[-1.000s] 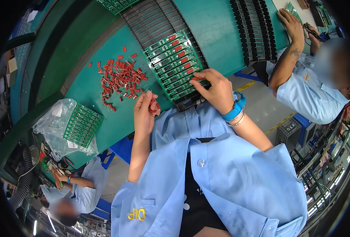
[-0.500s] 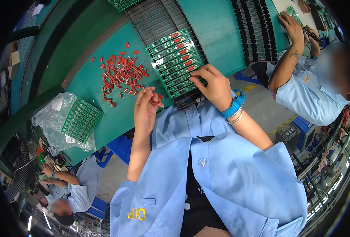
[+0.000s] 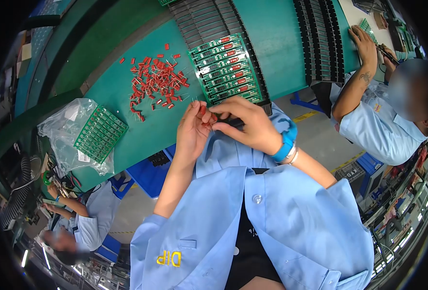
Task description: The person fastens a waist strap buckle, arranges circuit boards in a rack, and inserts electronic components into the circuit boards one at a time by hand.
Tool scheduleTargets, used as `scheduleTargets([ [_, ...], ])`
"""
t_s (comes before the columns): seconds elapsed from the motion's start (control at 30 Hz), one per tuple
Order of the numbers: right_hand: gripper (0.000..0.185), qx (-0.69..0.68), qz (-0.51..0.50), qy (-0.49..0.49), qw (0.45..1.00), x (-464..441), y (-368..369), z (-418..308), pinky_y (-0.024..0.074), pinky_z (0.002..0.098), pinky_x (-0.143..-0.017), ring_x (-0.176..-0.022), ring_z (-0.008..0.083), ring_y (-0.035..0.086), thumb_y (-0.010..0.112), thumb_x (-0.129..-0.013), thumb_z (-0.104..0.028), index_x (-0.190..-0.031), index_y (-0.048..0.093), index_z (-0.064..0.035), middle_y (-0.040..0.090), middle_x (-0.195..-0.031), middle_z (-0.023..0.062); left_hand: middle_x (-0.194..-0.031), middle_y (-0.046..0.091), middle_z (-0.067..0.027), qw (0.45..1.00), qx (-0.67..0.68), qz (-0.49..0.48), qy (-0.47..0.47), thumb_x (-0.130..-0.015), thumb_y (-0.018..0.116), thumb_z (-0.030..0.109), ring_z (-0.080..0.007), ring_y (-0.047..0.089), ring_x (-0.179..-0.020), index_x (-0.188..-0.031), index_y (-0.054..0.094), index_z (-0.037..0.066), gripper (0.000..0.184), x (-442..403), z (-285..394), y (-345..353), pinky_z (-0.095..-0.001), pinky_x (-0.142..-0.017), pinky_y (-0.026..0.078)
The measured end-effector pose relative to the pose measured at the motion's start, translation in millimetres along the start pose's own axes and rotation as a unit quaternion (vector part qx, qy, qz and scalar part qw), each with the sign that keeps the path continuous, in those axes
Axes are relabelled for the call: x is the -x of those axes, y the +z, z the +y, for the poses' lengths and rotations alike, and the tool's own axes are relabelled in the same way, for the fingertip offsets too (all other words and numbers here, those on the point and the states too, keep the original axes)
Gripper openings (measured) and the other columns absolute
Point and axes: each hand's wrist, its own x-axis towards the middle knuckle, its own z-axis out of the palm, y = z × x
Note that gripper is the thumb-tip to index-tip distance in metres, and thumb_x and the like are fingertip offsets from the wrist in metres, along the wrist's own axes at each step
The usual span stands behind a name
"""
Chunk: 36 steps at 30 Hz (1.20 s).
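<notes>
My left hand (image 3: pixel 191 131) is curled closed around a few red film capacitors (image 3: pixel 203 111) with thin wire leads, just off the table's near edge. Beside it, my right hand (image 3: pixel 252 126) has thumb and index finger closing on a red capacitor at the left hand's fingertips; the fingers partly hide it. Behind my right hand lies a green circuit board panel (image 3: pixel 222 72) in a black carrier. Red capacitors stand in several of its upper strips, while my hand covers the lower ones. A loose pile of red capacitors (image 3: pixel 156 79) spreads to the left of the panel.
Another green board panel (image 3: pixel 101 134) rests on a clear plastic bag (image 3: pixel 59 126) at the left. Black slotted rails (image 3: pixel 320 41) stand at the right on the green table (image 3: pixel 272 29). Co-workers sit at right (image 3: pixel 376 113) and lower left (image 3: pixel 95 217).
My right hand has left the board panel and come left to the capacitors in my left hand. The whole view has shifted slightly.
</notes>
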Motion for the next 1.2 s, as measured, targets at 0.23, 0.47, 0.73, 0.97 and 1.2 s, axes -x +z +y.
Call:
scheduleTargets([
  [0.23,0.015,-0.101,-0.040,0.135,0.985,9.5,13.9,17.2,0.0473,0.0210,-0.058,-0.065,0.0111,0.058,0.063,-0.081,-0.006,-0.094,0.066,-0.0016,0.064,-0.082,0.0054,-0.068,0.044,-0.0013,0.977,-0.170,0.024,0.127,-0.096,0.044,0.020,-0.0094,0.041,-0.063,-0.097,0.050,0.004,0.016,5.1,-3.1,17.2,-0.0219,-0.058,0.039],
  [0.47,0.018,-0.288,-0.076,0.246,0.922,6.4,8.5,18.3,0.0498,0.0192,-0.061,-0.071,0.0115,0.063,0.063,-0.083,-0.010,-0.097,0.065,0.0004,0.067,-0.083,0.0086,-0.068,0.045,-0.0028,0.962,-0.244,0.006,0.118,-0.096,0.043,0.019,-0.0098,0.042,-0.062,-0.097,0.048,0.004,0.016,2.4,-4.8,6.8,-0.0216,-0.056,0.038],
  [0.73,0.019,-0.412,-0.076,0.420,0.805,0.0,-6.5,16.1,0.0524,0.0196,-0.065,-0.075,0.0106,0.063,0.061,-0.087,-0.014,-0.100,0.064,-0.0018,0.066,-0.086,0.0080,-0.068,0.047,-0.0040,0.988,-0.109,-0.016,0.108,-0.095,0.045,0.020,-0.0107,0.044,-0.059,-0.097,0.050,0.004,0.017,-1.8,-1.1,0.6,-0.0223,-0.055,0.039],
  [0.97,0.020,0.076,0.063,-0.004,0.995,12.4,-40.2,46.5,0.0500,0.0222,-0.062,-0.074,0.0143,0.063,0.068,-0.076,-0.009,-0.096,0.064,-0.0063,0.065,-0.095,0.0033,-0.072,0.049,-0.0049,0.993,-0.073,0.052,0.079,-0.094,0.046,0.020,-0.0115,0.045,-0.062,-0.100,0.051,0.005,0.016,-5.7,4.6,-11.8,-0.0234,-0.056,0.039],
  [1.2,0.021,0.281,0.068,-0.141,0.947,20.2,-40.4,64.6,0.0481,0.0246,-0.062,-0.075,0.0168,0.062,0.068,-0.073,-0.006,-0.094,0.064,-0.0074,0.063,-0.096,0.0018,-0.079,0.051,-0.0053,0.990,-0.106,0.076,0.055,-0.094,0.045,0.020,-0.0121,0.046,-0.066,-0.105,0.052,0.005,0.020,-6.4,-1.1,-22.1,-0.0237,-0.057,0.039],
])
